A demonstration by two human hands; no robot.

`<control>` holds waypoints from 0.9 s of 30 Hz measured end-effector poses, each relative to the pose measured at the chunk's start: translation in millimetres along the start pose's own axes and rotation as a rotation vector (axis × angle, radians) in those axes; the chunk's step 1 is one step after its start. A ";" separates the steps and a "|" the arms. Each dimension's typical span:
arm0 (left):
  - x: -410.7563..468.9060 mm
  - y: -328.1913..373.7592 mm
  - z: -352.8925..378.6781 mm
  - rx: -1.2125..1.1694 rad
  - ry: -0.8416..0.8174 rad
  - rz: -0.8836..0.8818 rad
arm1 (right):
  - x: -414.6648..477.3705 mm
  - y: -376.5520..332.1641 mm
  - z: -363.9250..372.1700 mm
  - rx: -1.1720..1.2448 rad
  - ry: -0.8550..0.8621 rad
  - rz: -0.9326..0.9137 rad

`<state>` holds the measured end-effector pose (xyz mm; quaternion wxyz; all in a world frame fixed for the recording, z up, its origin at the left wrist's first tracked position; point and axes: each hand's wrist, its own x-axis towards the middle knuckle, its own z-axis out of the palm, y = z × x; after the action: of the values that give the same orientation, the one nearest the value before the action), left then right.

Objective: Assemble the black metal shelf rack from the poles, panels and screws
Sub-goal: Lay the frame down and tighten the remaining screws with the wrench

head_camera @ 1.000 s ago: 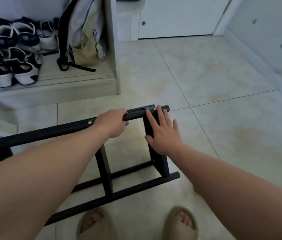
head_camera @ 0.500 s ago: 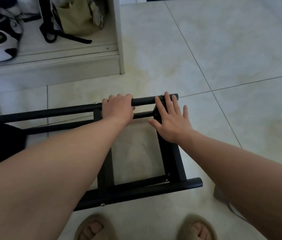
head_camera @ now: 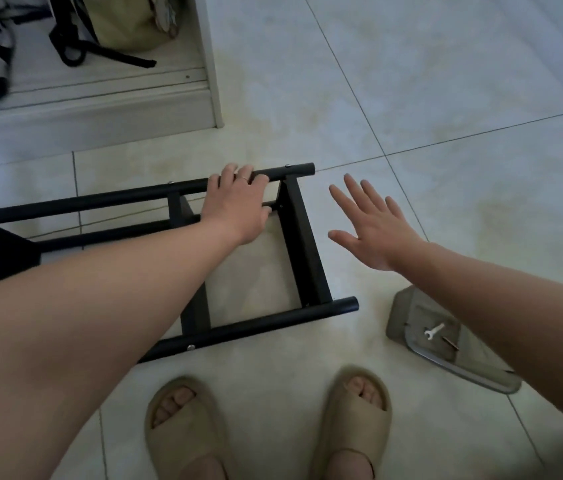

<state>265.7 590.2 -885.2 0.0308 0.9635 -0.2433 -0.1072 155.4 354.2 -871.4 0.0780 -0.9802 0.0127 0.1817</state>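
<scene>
The left hand (head_camera: 235,206) curls around the top pole (head_camera: 294,170) of the black shelf rack (head_camera: 302,244), which lies on its side on the tiled floor (head_camera: 411,116). The right hand (head_camera: 373,230) hovers just right of the rack's end, fingers spread, holding nothing. Below its forearm lies a grey pouch (head_camera: 408,317) bearing a small white wrench (head_camera: 433,331).

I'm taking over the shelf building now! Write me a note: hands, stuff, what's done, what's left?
Left hand grips the far pole of the black rack. Right hand is open in the air beside it, touching nothing.
The rack lies on the tile floor. A white wrench and a small brown piece lie on a grey pouch at right.
Done: poles and panels at this end are joined, screw heads showing.
Left: the other end is out of view; check it.
</scene>
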 end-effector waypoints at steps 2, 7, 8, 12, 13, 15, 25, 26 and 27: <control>-9.4 25.6 -6.0 0.003 0.003 0.084 | -33.1 18.0 -3.0 -0.042 -0.014 0.022; -29.0 99.0 -11.0 0.054 -0.036 0.320 | -110.8 64.3 -2.5 -0.098 -0.077 0.094; -32.9 114.4 -10.0 0.061 -0.044 0.372 | -125.5 73.1 0.6 -0.102 -0.099 0.103; -49.3 171.6 1.1 0.065 -0.086 0.568 | -170.9 107.5 24.6 -0.053 -0.250 0.162; -53.2 184.4 5.4 0.069 -0.096 0.618 | -177.9 116.2 32.3 -0.017 -0.298 0.193; -60.3 208.4 16.7 0.079 -0.111 0.713 | -186.3 134.5 51.3 0.055 -0.360 0.268; -92.1 262.3 105.2 0.204 -0.320 0.914 | -172.9 188.7 151.3 0.232 -0.457 0.646; -94.4 261.3 111.5 0.215 -0.326 0.931 | -170.3 191.5 157.3 0.234 -0.460 0.659; -95.1 259.7 116.4 0.217 -0.316 0.949 | -167.3 194.0 162.3 0.226 -0.467 0.662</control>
<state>38.1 406.2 -951.5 -0.0611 0.7165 -0.6655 -0.1997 -68.6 187.6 -989.9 0.1232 -0.8410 0.3287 0.4117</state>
